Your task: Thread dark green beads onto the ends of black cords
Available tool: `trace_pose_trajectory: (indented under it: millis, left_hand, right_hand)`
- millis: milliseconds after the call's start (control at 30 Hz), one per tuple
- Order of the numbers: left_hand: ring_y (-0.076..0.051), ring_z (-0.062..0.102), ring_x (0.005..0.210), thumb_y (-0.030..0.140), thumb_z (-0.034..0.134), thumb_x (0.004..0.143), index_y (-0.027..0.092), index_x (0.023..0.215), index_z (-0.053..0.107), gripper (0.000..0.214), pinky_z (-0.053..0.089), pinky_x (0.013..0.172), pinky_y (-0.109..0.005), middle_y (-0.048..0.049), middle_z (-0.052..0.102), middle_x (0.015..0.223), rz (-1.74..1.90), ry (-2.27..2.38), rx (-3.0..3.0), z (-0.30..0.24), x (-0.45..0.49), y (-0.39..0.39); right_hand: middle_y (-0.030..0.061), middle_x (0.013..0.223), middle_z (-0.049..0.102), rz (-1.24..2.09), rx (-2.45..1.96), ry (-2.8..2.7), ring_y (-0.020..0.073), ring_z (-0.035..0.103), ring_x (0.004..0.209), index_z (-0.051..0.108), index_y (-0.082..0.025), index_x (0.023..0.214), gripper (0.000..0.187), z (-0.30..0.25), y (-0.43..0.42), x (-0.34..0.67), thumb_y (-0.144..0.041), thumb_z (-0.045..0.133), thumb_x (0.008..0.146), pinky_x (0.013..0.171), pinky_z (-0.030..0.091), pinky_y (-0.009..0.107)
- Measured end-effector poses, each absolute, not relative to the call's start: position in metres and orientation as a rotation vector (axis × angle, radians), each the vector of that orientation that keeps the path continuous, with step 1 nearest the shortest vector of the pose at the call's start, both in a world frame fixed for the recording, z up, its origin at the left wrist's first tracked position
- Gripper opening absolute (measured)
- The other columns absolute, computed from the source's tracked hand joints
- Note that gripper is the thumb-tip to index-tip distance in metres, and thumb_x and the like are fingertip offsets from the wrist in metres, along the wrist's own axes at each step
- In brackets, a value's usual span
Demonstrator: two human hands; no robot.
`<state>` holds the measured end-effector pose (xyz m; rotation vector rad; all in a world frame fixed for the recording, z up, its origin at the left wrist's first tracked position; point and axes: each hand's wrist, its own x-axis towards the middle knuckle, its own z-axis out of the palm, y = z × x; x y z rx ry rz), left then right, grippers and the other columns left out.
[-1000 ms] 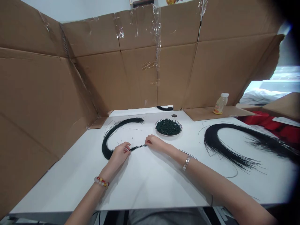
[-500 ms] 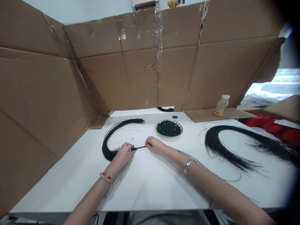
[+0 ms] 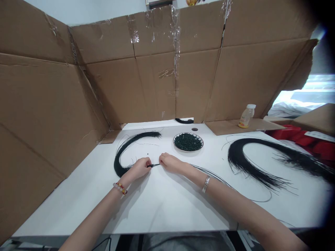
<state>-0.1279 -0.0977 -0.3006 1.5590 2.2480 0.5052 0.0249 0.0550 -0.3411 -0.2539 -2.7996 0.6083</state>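
Our left hand [image 3: 139, 168] and right hand [image 3: 171, 164] pinch a thin black fibre bundle [image 3: 154, 165] between clenched fingers [image 3: 148, 161], just in front of the plate [image 3: 188, 151], with open white desk [image 3: 167, 209] behind them toward the near edge.

One left hand [image 3: 138, 168], one right hand [image 3: 170, 163], one small black tuft [image 3: 154, 165] between them, three black strand bundles [image 3: 123, 153] [image 3: 251, 151] [image 3: 184, 121], one plate [image 3: 188, 151], one heap of green beads [image 3: 187, 142], one plastic bottle [image 3: 245, 118], two bracelets [image 3: 119, 188] [image 3: 206, 184].
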Motion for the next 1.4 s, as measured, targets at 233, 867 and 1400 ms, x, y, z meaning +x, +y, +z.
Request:
trace_pose_trajectory:
  millis: [233, 867, 1400]
  left_hand:
    - [-0.019, 0.070, 0.086, 0.033, 0.066, 0.098, 0.015, 0.116, 0.066, 0.025, 0.062, 0.075, -0.037, -0.0066, 0.071, 0.108, 0.617, 2.076, 1.426, -0.300, -0.137, -0.093]
    - [-0.017, 0.062, 0.075, 0.052, 0.065, 0.091, 0.020, 0.102, 0.055, 0.035, 0.053, 0.084, -0.039, 0.0026, 0.055, 0.074, 1.357, 1.038, 1.186, -0.202, 0.018, -0.053]
    - [-0.008, 0.009, 0.051, 0.046, 0.064, 0.097, 0.019, 0.075, 0.045, 0.039, 0.020, 0.046, -0.018, 0.0104, 0.021, 0.060, 1.170, 0.720, 0.827, -0.244, 0.032, -0.103]
  right_hand:
    - [0.0108, 0.130, 0.063, 0.724, -0.268, -2.768, 0.0261, 0.064, 0.115, 0.063, -0.015, 0.127, 0.032, -0.337, 0.049, 0.027, -0.032, 0.065, 0.101, 0.097, 0.056, 0.048]
    - [0.0049, 0.100, 0.067, 1.669, -0.277, -1.610, 0.0137, 0.066, 0.076, 0.063, -0.013, 0.117, 0.027, -0.152, 0.095, 0.059, -0.037, 0.060, 0.104, 0.066, 0.059, 0.027]
    - [0.0071, 0.110, 0.067, 1.335, -0.617, -0.917, 0.0166, 0.068, 0.086, 0.063, -0.013, 0.122, 0.026, -0.059, 0.237, 0.177, -0.032, 0.063, 0.103, 0.072, 0.061, 0.031]
